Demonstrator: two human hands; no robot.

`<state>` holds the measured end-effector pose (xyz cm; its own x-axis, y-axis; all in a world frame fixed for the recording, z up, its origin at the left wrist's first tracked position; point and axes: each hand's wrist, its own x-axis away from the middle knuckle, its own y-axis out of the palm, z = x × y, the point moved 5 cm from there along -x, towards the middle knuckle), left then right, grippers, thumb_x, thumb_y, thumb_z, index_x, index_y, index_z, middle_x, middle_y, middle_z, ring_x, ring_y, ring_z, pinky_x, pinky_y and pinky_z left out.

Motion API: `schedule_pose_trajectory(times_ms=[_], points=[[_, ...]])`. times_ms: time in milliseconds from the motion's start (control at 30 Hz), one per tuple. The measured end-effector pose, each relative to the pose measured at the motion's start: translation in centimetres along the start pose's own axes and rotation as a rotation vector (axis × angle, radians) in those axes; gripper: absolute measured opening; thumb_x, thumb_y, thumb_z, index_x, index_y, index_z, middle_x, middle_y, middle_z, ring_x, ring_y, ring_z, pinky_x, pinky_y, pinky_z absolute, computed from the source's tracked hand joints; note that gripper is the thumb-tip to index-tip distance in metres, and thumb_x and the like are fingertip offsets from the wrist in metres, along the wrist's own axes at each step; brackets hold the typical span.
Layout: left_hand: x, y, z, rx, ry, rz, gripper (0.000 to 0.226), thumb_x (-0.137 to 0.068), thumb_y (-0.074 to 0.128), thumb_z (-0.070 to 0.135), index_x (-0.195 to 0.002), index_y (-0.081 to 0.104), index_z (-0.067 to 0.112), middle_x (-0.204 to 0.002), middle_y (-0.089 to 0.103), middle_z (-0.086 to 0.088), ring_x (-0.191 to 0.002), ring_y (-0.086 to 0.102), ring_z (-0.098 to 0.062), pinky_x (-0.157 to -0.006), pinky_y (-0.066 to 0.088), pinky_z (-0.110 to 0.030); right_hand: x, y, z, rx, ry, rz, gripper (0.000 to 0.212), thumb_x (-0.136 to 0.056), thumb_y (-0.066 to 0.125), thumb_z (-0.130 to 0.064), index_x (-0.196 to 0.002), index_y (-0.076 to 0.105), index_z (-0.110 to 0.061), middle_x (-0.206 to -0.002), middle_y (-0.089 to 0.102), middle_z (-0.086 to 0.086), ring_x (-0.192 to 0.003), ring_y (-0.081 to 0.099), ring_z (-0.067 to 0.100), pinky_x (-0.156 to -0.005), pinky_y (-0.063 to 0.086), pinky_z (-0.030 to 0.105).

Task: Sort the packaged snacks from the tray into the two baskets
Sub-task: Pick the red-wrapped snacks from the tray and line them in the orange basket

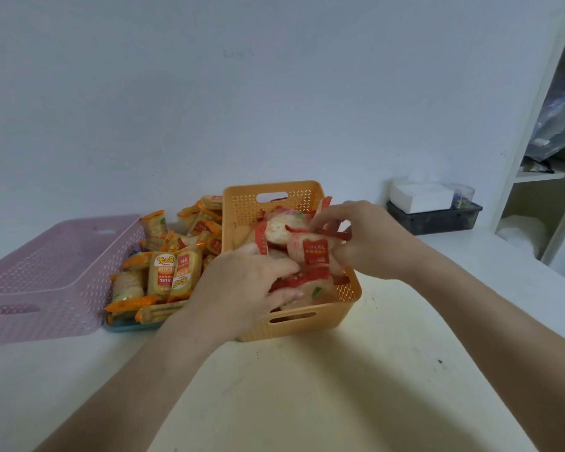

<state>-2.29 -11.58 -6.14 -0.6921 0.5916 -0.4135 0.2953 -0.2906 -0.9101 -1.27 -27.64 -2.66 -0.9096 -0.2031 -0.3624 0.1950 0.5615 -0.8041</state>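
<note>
While both hands are working over the orange basket (307, 324), the right hand (369, 239) is pinching a red-wrapped snack (313, 249) and the left hand (242, 288) is pressing its fingers onto others inside; orange-wrapped snacks (166, 272) are lying on the tray (124, 326) left of it, beside the pink basket (46, 282).

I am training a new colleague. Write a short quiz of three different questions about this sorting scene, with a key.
1. True or false: the pink basket holds red packets.
2. Which basket are both hands over? A pink, B orange.
3. Fill in: orange packets lie on the ____ between the baskets.

Key:
1. False; no packets show in it.
2. B; left hand and right hand grip red packets over the orange basket.
3. Tray.
</note>
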Motion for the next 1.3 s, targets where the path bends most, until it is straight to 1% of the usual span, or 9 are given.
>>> schedule_pose_trajectory(times_ms=[200,333,433,500,767,867,1033,1133,1300], points=[[-1.4,1.1,0.1,-0.238,0.032,-0.143,0.051,-0.087,0.03,0.069,-0.1,0.067,0.036,-0.092,0.065,0.015,-0.089,0.047,-0.011,-0.074,0.042,-0.031,0.7,2.0,-0.5,0.017,0.01,-0.353,0.025,-0.087,0.056,-0.029,-0.112,0.05,-0.027,-0.097,0.054,-0.009,-0.083,0.053,0.011,-0.062,0.038,0.022],[-1.1,0.8,-0.4,-0.016,-0.005,-0.218,0.037,-0.087,0.047,0.064,-0.102,0.069,0.037,-0.085,0.065,0.013,-0.087,0.054,-0.01,-0.068,0.045,-0.032,0.9,2.6,-0.6,0.172,0.015,-0.493,0.059,-0.08,0.07,-0.045,-0.13,0.04,-0.033,-0.111,0.051,-0.011,-0.094,0.05,0.014,-0.065,0.039,0.022],[-0.4,-0.1,-1.3,0.204,-0.074,-0.258,0.037,-0.082,0.068,0.048,-0.118,0.059,0.044,-0.109,0.066,0.018,-0.096,0.059,-0.002,-0.085,0.051,-0.03,0.9,2.9,-0.5,0.295,-0.052,-0.484,0.051,-0.085,0.067,-0.031,-0.131,0.046,-0.033,-0.109,0.054,-0.011,-0.089,0.049,0.012,-0.065,0.038,0.018],[0.1,-0.5,-1.9,0.281,-0.13,-0.257,0.048,-0.077,0.078,0.037,-0.116,0.051,0.048,-0.114,0.058,0.024,-0.1,0.057,0.001,-0.088,0.052,-0.027,1.2,3.1,-0.2,0.396,-0.043,-0.508,0.042,-0.09,0.061,-0.027,-0.129,0.047,-0.034,-0.112,0.055,-0.012,-0.102,0.051,0.016,-0.083,0.039,0.03],[0.8,0.1,-1.4,0.323,-0.065,-0.11,0.052,-0.078,0.079,0.022,-0.123,0.057,0.036,-0.112,0.046,0.024,-0.104,0.054,-0.003,-0.092,0.049,-0.028,1.6,4.4,-1.2,0.651,-0.111,-0.3,0.03,-0.085,0.039,-0.01,-0.101,0.06,-0.023,-0.098,0.055,-0.007,-0.101,0.055,0.017,-0.095,0.021,0.047],[0.7,0.1,-1.1,0.185,-0.04,-0.12,0.049,-0.083,0.073,0.032,-0.129,0.058,0.031,-0.118,0.061,0.014,-0.106,0.054,-0.006,-0.092,0.046,-0.026,1.6,4.6,-0.4,0.504,-0.046,-0.186,0.027,-0.09,0.033,-0.022,-0.083,0.059,-0.024,-0.096,0.055,-0.012,-0.101,0.056,0.011,-0.104,0.014,0.05],[0.5,0.1,-0.4,0.021,0.02,-0.275,0.037,-0.093,0.056,0.039,-0.13,0.055,0.039,-0.109,0.069,0.008,-0.096,0.062,-0.011,-0.081,0.051,-0.036,2.9,5.2,-0.2,0.319,-0.044,-0.116,0.037,-0.091,0.036,-0.057,-0.111,0.06,-0.036,-0.108,0.061,-0.018,-0.107,0.053,0.003,-0.104,0.012,0.044],[0.3,0.1,-0.5,0.027,-0.013,-0.379,0.038,-0.093,0.058,0.037,-0.129,0.054,0.044,-0.11,0.066,0.016,-0.096,0.058,-0.005,-0.083,0.05,-0.03,2.6,5.3,0.0,0.361,0.021,-0.175,0.035,-0.092,0.037,-0.058,-0.097,0.064,-0.036,-0.087,0.066,-0.016,-0.091,0.057,0.006,-0.102,0.016,0.047],[-0.3,0.7,-1.0,0.195,-0.032,-0.55,0.036,-0.098,0.044,0.044,-0.085,0.066,0.019,-0.07,0.059,0.011,-0.064,0.052,-0.004,-0.064,0.046,-0.028,2.5,4.9,-1.4,0.624,-0.017,-0.04,0.046,-0.096,0.024,-0.039,-0.058,0.044,-0.022,-0.062,0.051,-0.007,-0.068,0.05,0.017,-0.105,0.018,0.047]])
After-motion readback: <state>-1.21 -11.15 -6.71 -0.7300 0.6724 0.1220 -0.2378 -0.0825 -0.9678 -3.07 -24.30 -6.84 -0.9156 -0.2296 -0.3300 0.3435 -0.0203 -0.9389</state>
